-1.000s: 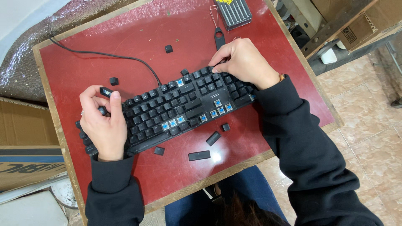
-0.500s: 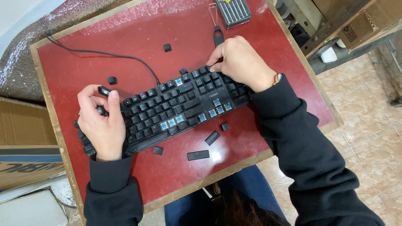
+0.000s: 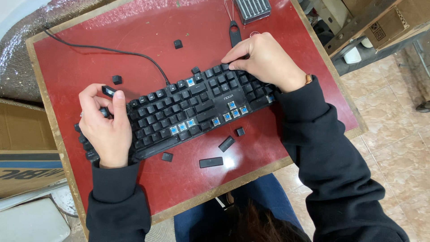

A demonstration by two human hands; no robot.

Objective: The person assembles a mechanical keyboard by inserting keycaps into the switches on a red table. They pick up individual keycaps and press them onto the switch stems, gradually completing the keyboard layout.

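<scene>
Left hand (image 3: 107,127) covers the keyboard's (image 3: 179,116) left end, keys beneath hidden; thumb and forefinger pinch a loose black keycap (image 3: 108,91). Right hand (image 3: 264,60) rests on the top-right keys, fingertips bunched together, what they press unclear. Grey tray (image 3: 254,8) beyond right fingers cut off, contents indistinct.

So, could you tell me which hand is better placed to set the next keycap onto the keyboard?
Probably the left hand: it pinches a loose keycap at the keyboard end; the right hand presses the top row.
</scene>
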